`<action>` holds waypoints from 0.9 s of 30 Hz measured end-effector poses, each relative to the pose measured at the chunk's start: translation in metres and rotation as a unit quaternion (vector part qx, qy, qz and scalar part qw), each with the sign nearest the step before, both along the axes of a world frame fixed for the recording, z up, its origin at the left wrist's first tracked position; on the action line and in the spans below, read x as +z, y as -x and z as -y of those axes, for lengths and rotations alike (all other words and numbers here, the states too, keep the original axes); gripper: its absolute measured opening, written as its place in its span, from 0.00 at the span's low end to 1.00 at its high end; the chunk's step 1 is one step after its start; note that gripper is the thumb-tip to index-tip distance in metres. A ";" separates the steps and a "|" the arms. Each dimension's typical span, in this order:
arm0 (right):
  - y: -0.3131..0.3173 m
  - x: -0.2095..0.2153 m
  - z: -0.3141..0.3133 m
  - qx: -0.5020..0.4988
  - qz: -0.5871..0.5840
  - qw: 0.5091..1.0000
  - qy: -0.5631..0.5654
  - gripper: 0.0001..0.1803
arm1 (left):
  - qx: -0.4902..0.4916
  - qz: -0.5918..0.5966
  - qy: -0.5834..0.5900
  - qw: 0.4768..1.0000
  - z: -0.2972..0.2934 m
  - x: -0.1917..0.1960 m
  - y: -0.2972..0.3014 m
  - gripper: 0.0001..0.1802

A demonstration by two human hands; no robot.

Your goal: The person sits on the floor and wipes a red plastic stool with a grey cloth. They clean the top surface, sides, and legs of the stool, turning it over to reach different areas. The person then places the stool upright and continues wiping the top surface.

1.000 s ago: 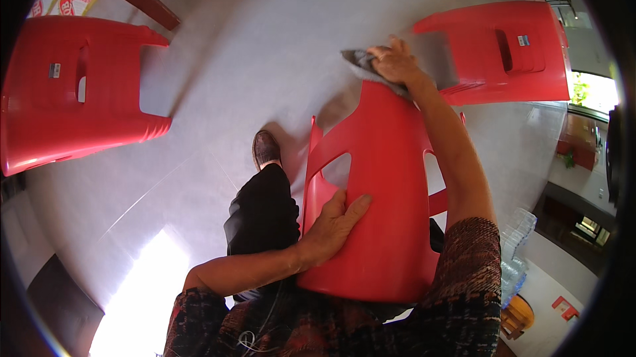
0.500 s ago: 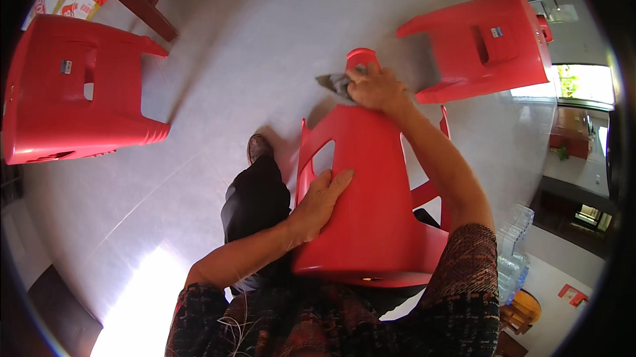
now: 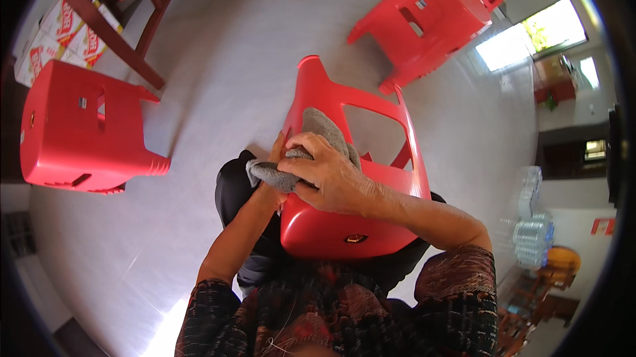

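Red stool (image 3: 391, 181) at twelve o'clock, against lap (image 3: 263, 254) | right hand (image 3: 331, 175) clutches grey cloth (image 3: 324, 126); left hand (image 3: 277, 148), eleven o'clock, half-hidden: I can't tell its grip | weak bracing could let rubbing twist it loose.

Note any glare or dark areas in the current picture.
Head view: the window at upper right is largely blown out; glare whitens some floor at lower left; the red stool behind the grey cloth shows glossy highlights; the corners are black.
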State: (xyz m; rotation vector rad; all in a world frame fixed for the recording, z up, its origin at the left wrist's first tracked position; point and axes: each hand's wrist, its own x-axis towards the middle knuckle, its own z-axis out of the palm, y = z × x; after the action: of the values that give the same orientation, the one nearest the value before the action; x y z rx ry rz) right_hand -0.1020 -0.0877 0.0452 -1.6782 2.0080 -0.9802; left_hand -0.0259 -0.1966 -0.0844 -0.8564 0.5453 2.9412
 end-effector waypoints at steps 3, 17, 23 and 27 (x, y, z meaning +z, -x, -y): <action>-0.008 0.018 -0.033 -0.121 -0.077 0.990 -0.010 0.18 | -0.099 0.035 0.018 0.994 0.001 -0.010 0.007 0.24; 0.056 -0.032 -0.210 -0.455 0.118 0.883 0.000 0.18 | -0.039 -0.024 0.782 0.622 -0.003 0.082 0.038 0.23; 0.044 -0.047 -0.217 -0.434 0.097 0.872 0.206 0.19 | -0.430 -0.204 0.799 0.368 -0.112 0.158 0.094 0.32; 0.019 -0.031 -0.229 -0.396 0.227 0.835 0.309 0.20 | -0.541 -0.045 0.687 0.482 -0.138 0.147 0.119 0.44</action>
State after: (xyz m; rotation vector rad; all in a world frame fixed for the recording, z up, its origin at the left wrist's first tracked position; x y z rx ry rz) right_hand -0.1211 0.1409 0.0145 -0.5974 2.1530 -2.2493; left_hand -0.1454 -0.0586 0.0627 -0.0142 2.3208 0.8912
